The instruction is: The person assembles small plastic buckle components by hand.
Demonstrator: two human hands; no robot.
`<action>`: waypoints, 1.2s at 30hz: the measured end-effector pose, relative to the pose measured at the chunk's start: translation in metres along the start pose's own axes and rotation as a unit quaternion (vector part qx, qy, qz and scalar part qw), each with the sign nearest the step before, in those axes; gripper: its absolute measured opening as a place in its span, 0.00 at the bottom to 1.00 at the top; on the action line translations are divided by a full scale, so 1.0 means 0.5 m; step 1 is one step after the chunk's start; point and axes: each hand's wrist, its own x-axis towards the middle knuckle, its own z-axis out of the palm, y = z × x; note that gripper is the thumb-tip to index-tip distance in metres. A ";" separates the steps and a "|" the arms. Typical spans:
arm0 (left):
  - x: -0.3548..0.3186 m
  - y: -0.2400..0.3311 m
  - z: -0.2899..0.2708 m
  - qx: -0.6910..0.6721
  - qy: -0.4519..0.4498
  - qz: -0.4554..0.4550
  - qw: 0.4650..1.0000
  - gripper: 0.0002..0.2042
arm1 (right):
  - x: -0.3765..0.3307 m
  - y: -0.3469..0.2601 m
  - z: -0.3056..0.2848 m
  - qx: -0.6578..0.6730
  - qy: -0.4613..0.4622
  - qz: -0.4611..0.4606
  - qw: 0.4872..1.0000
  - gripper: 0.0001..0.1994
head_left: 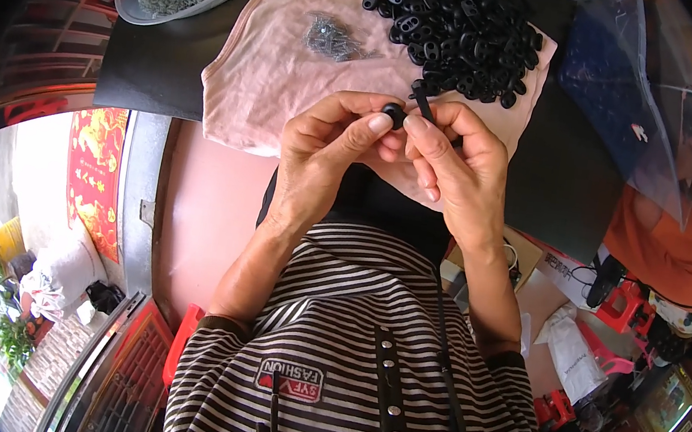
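Observation:
My left hand (328, 149) pinches a small rounded black plastic piece (394, 116) between thumb and fingers. It looks like the cord locks in the pile beyond. My right hand (464, 157) meets it from the other side, thumb and fingers closed round a narrow black part (422, 98) that sticks up past the fingertips. What kind of part that is, I cannot make out. Both hands are raised over the near edge of a pink cloth (251, 75). Just beyond lies a heap of black oval cord locks (472, 37), many with two holes.
On the cloth sits a small clump of thin metal pieces, likely springs (333, 38). A clear bowl (130, 4) full of grey metal bits stands at the far left of the dark table (151, 76). Clear plastic sheeting (663, 99) hangs over the right side. Someone's orange sleeve (669, 256) is at the right.

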 end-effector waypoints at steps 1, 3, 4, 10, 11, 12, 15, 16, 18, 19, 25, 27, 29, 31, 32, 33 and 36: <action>-0.001 0.006 -0.002 -0.001 0.003 -0.010 1.000 0.11 | -0.001 -0.003 0.000 0.033 -0.016 0.028 0.999 0.07; -0.002 0.010 -0.003 -0.003 0.006 -0.021 1.000 0.11 | -0.002 -0.004 0.006 0.003 -0.013 0.026 1.000 0.07; -0.002 0.012 -0.003 -0.012 0.006 -0.008 1.000 0.12 | -0.001 -0.001 0.013 -0.055 0.016 -0.035 0.998 0.07; -0.001 0.010 -0.006 0.021 -0.006 0.032 0.999 0.11 | 0.002 0.000 0.005 -0.171 0.028 -0.138 0.975 0.06; -0.002 0.009 -0.005 0.048 -0.013 0.057 0.997 0.11 | 0.005 0.003 0.003 -0.181 0.015 -0.154 0.971 0.06; -0.002 0.011 -0.003 0.048 -0.015 0.055 0.997 0.11 | 0.008 -0.001 0.000 -0.181 0.018 -0.154 0.971 0.06; -0.003 0.014 -0.005 0.069 -0.042 0.066 0.995 0.11 | 0.011 -0.024 -0.006 -0.264 -0.006 -0.182 0.947 0.06; -0.004 0.012 -0.011 0.096 -0.055 0.076 0.991 0.11 | 0.010 -0.034 -0.004 -0.278 -0.017 -0.168 0.946 0.05; -0.006 0.014 -0.016 0.124 -0.066 0.087 0.986 0.11 | 0.010 -0.044 -0.004 -0.290 -0.029 -0.153 0.944 0.05; -0.006 0.021 -0.014 0.153 -0.086 0.090 0.980 0.11 | 0.010 -0.048 -0.007 -0.287 -0.047 -0.170 0.942 0.04; -0.008 0.027 0.007 0.123 -0.071 0.049 0.989 0.10 | 0.011 -0.032 -0.021 -0.181 -0.063 -0.113 0.975 0.02; -0.006 0.027 0.010 0.079 -0.064 0.024 0.995 0.10 | 0.009 -0.016 -0.029 -0.095 -0.059 -0.099 0.989 0.02; -0.006 0.026 0.009 -0.006 -0.049 -0.014 0.999 0.10 | 0.000 -0.032 -0.012 -0.047 -0.052 -0.059 0.996 0.04; -0.004 0.026 -0.002 -0.031 -0.052 -0.020 0.998 0.11 | -0.002 -0.037 0.001 0.000 -0.043 -0.020 0.999 0.05; -0.003 0.027 -0.005 -0.056 -0.055 -0.027 0.997 0.11 | -0.001 -0.036 0.006 0.005 -0.028 -0.037 0.999 0.06; -0.003 0.029 -0.002 -0.055 -0.056 -0.026 0.997 0.11 | -0.001 -0.036 0.008 0.010 -0.013 -0.053 0.998 0.07; -0.003 0.031 0.006 0.004 -0.055 0.033 0.998 0.12 | 0.003 -0.041 0.002 0.028 -0.047 -0.004 0.998 0.09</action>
